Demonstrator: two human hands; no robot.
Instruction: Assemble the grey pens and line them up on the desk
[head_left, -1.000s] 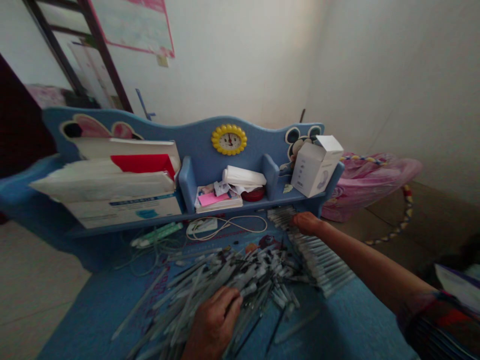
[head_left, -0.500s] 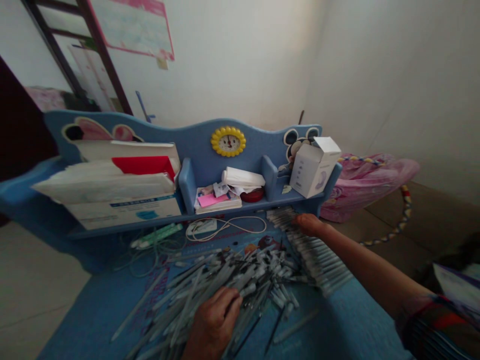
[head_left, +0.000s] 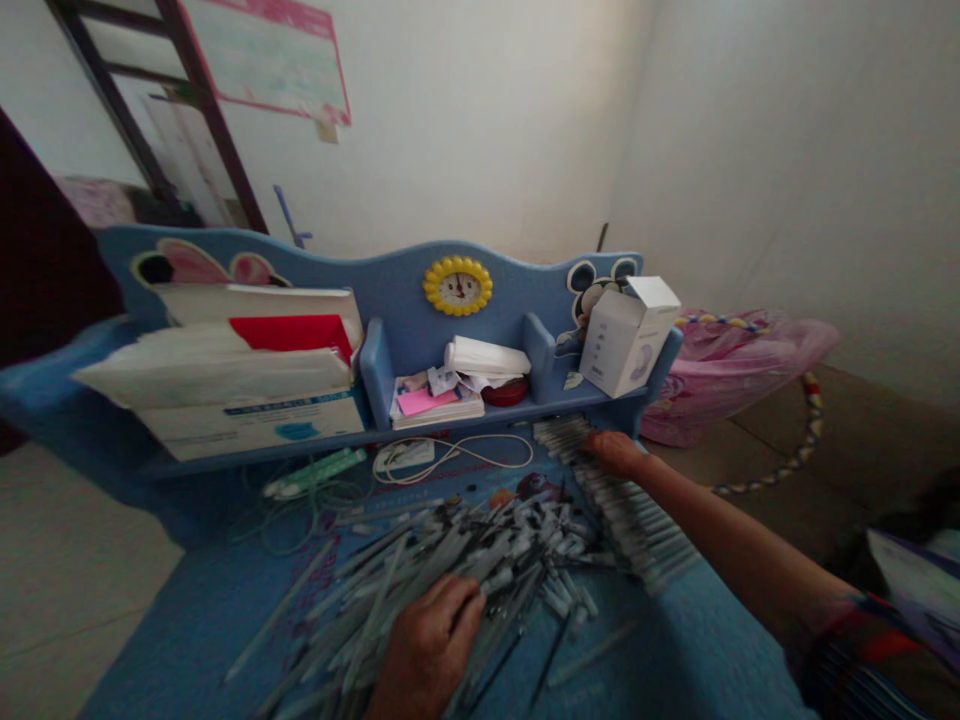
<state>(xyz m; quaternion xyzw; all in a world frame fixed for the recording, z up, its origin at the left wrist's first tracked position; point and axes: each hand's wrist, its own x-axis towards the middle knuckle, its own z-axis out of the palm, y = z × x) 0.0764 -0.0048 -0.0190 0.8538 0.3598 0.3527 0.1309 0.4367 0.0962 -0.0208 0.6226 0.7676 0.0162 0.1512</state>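
A loose heap of grey pens (head_left: 457,565) covers the middle of the blue desk (head_left: 187,630). My left hand (head_left: 427,645) rests on the near side of that heap, its fingers curled down among the pens. To the right, a neat row of pens (head_left: 637,525) lies side by side along the desk's edge. My right hand (head_left: 611,450) reaches to the far end of this row, fingers bent down onto it; what they grip, if anything, is hidden.
The desk's blue back shelf carries a yellow clock (head_left: 457,285), a white box (head_left: 626,335), papers with a pink note (head_left: 427,398) and large white folders (head_left: 240,380). White cables (head_left: 450,452) lie under the shelf. A pink bundle (head_left: 735,365) sits on the floor at right.
Both hands stay where they were; only the view has shifted slightly.
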